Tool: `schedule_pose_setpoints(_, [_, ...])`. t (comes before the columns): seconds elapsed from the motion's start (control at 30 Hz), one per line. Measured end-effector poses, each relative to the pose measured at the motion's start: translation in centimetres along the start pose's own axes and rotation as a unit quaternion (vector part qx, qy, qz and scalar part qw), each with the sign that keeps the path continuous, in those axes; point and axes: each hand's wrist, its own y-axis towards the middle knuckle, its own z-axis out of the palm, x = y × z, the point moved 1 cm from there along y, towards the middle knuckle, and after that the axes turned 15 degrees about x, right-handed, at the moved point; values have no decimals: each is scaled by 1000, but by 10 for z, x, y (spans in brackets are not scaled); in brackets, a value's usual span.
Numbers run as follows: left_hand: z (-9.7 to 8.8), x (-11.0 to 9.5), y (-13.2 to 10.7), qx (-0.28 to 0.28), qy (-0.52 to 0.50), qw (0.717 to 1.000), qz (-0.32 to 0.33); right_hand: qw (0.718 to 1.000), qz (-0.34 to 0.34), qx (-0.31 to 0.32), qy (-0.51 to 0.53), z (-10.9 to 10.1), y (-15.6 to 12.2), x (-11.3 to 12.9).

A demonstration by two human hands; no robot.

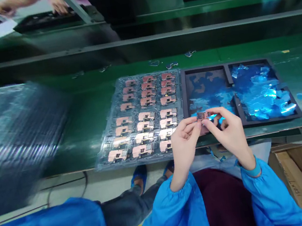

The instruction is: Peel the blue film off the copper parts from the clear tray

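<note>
Over the belt [80, 101], left hand [184, 149] and right hand [230, 134] pinch 1 PCB [202, 115].

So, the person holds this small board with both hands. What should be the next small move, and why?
Probably lay the small board in the clear plastic tray, if nothing more must come off it. The left hand and right hand hold it beside that tray, whose rows carry similar copper boards. The black tray seems to hold mostly loose blue film.
</note>
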Motion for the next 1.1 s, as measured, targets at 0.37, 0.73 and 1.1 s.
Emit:
schedule_pose_setpoints(0.37, [6,2,0,-48,-62,997,1,989,13,23,148,14,-21,-12])
schedule_pose_setpoints(0.73, [16,15,-10,-69,-69,994,40,968,23,-72,240,29,-28,-4])
schedule_pose_setpoints(1.1, [-125,-56,-12,-171,281,939,101,990,-1,-18,141,9,-41,-16])
